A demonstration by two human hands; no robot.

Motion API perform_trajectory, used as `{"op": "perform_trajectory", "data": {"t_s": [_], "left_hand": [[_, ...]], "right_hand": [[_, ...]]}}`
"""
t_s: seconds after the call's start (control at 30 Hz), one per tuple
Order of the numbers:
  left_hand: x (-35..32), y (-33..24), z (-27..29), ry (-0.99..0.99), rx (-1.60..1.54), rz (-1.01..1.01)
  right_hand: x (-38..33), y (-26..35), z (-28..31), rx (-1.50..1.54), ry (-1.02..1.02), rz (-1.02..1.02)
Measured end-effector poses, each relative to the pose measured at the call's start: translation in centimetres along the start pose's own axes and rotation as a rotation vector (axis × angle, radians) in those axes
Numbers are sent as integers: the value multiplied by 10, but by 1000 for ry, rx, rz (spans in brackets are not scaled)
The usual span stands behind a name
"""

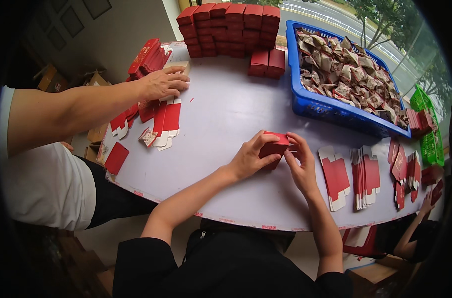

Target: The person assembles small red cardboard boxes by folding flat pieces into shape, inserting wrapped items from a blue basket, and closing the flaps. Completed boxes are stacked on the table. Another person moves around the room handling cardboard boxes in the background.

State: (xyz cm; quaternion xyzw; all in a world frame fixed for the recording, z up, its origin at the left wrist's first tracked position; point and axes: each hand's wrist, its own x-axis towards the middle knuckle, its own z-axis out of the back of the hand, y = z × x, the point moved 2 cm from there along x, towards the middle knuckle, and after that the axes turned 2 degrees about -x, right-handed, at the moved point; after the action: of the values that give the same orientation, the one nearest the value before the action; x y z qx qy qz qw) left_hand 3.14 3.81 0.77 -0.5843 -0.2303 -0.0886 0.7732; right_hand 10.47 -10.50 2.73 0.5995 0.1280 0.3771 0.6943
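Observation:
Between my two hands, near the middle of the table (226,116), is a small red cardboard box (276,146). My left hand (254,157) is wrapped round its left side, with the thumb across the near face. At the box's right edge, the curled fingers and thumb of my right hand (301,162) grip the upper corner. Nearest to that hand, flat red-and-white unfolded boxes (335,178) lie on the tabletop. Beside them is a thicker stack of the same flat boxes (365,178).
A blue basket (298,94) full of wrapped packets (342,69) stands far right, a green basket (427,119) beyond it. Stacked red boxes (231,30) line the far edge. At left, a co-worker's hand (164,83) reaches over flat boxes (166,121); another person's hand (427,203) is at right.

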Motion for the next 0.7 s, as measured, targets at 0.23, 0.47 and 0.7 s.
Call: {"op": "perform_trajectory", "data": {"t_s": [0.23, 0.47, 0.7], "left_hand": [[10, 22, 18, -87, 42, 225], [3, 11, 11, 97, 87, 205], [9, 11, 13, 62, 154, 200]], "right_hand": [[-8, -9, -16, -183, 154, -44], [-2, -19, -6, 73, 20, -182], [2, -25, -10, 169, 75, -106]]}}
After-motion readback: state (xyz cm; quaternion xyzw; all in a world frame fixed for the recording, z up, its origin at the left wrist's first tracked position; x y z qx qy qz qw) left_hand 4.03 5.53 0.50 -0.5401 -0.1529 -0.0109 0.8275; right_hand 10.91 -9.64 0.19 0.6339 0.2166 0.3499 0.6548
